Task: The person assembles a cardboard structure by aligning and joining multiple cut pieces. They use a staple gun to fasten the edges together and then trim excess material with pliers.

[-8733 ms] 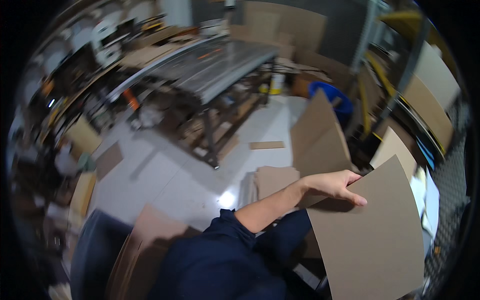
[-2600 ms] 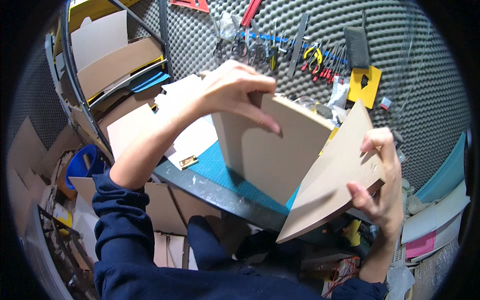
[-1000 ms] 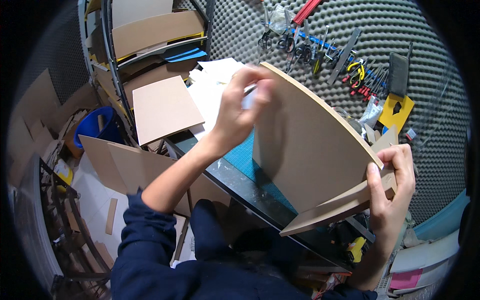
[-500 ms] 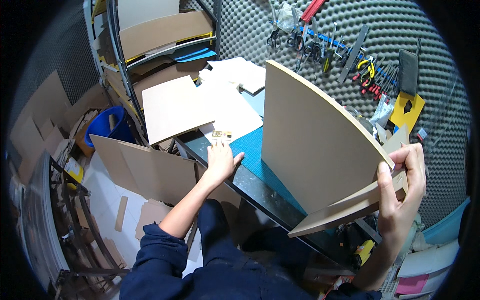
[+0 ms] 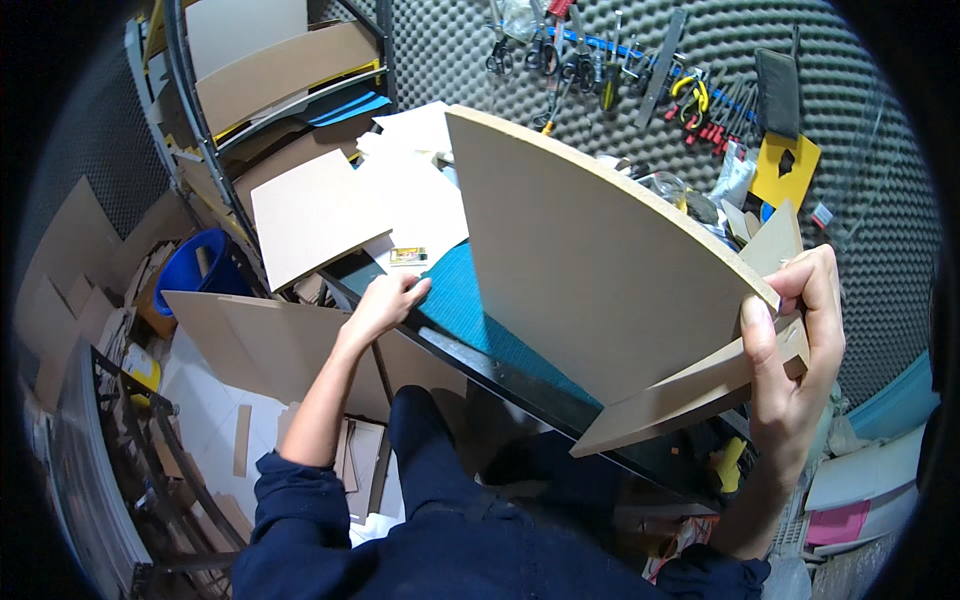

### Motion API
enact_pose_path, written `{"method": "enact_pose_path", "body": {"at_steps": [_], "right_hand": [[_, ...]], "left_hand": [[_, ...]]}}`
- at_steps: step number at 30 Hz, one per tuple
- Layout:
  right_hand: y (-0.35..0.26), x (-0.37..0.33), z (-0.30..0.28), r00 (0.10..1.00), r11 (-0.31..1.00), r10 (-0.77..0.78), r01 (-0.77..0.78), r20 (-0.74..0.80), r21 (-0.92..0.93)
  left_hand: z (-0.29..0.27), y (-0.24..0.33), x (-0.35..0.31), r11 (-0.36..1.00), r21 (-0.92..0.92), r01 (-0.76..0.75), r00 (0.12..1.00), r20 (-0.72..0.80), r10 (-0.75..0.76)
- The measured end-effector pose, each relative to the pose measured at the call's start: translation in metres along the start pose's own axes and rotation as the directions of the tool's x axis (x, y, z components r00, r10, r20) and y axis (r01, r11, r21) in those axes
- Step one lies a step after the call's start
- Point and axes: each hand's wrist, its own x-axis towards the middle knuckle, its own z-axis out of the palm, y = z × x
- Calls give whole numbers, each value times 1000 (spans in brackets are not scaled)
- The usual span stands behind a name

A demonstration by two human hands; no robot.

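Note:
My right hand (image 5: 795, 340) grips the upper corner of a large brown fibreboard panel (image 5: 590, 260) that stands on edge, thumb on the near face and fingers behind. A narrower board (image 5: 690, 385) meets the panel near its bottom and slants up toward the same hand. My left hand (image 5: 385, 305) is over the near edge of the dark workbench (image 5: 470, 350), its fingers loosely bent and the thumb apart. I see nothing in it. Just beyond its fingers lies a small yellow-and-dark packet (image 5: 408, 256) on a white sheet (image 5: 415, 205). The panel stands over a teal cutting mat (image 5: 455, 290).
A pale square board (image 5: 315, 215) overhangs the bench's left end. Large brown sheets (image 5: 270, 345) lean below it, near a blue bucket (image 5: 195, 270). Scissors and pliers (image 5: 690, 95) hang on the foam wall. A yellow tool (image 5: 730, 465) lies by my right forearm.
My left hand has drawn back from the packet toward the bench edge, its fingers more bent. My right hand keeps its grip on the panel. The whole view has shifted slightly.

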Motion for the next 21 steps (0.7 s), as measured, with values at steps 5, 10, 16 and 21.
{"method": "enact_pose_path", "body": {"at_steps": [5,10,16,21], "right_hand": [[-9,-9,-9,999,999,32,-32,0,34],[-15,-11,-13,996,991,88,-89,18,101],[-11,-5,-6,999,994,30,-34,37,106],[-9,1,-5,998,997,43,-46,47,65]], "left_hand": [[-23,11,-40,997,-70,35,996,81,-29],[-25,-7,-53,991,-134,24,997,76,-13],[12,13,-66,854,518,-36,914,-328,237],[70,63,-93,575,133,-808,587,93,804]]}}
